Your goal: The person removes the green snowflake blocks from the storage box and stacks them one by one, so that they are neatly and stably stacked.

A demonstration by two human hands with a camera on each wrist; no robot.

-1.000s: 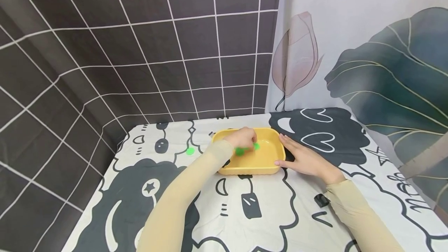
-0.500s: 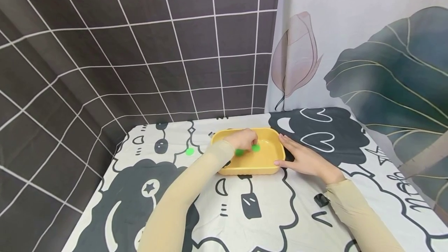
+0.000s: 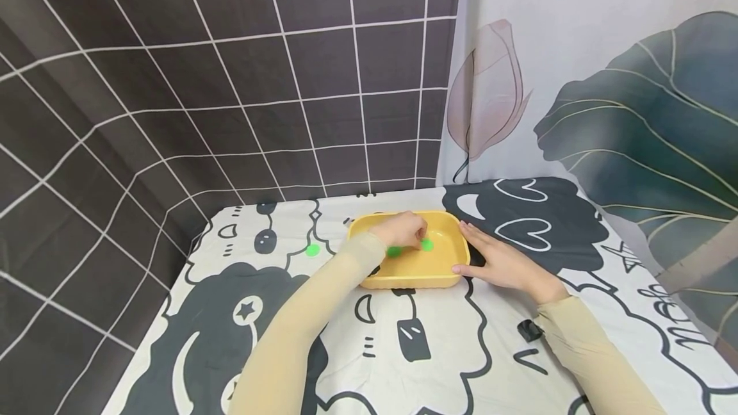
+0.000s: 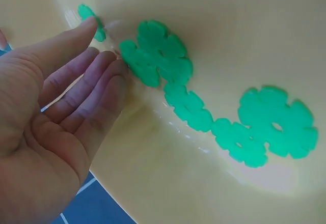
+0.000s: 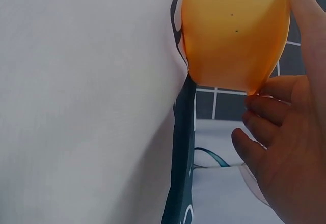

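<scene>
My left hand [image 3: 403,229] reaches down into a yellow rectangular tub [image 3: 415,282]. In the left wrist view its fingers are loosely bent, their tips right at the edge of a green flower-shaped plastic disc [image 4: 170,56]. The thumb stands apart from the fingers and overlaps a small green disc [image 4: 99,32] farther back. More green notched discs [image 4: 277,122] lie along the tub's floor. My right hand [image 3: 501,260] rests on the tub's right end with fingers extended, thumb at the near corner and fingertips at the far one.
Left of the tub, another green disc [image 3: 312,250] lies on the black-and-white patterned cloth [image 3: 369,376]. A dark, white-gridded curtain [image 3: 259,82] hangs behind and to the left. A pale printed curtain [image 3: 507,114] stands at the right.
My left hand has shifted slightly right inside the tub, and the green disc at its fingertips has moved right with it. My right hand and the tub have stayed in place.
</scene>
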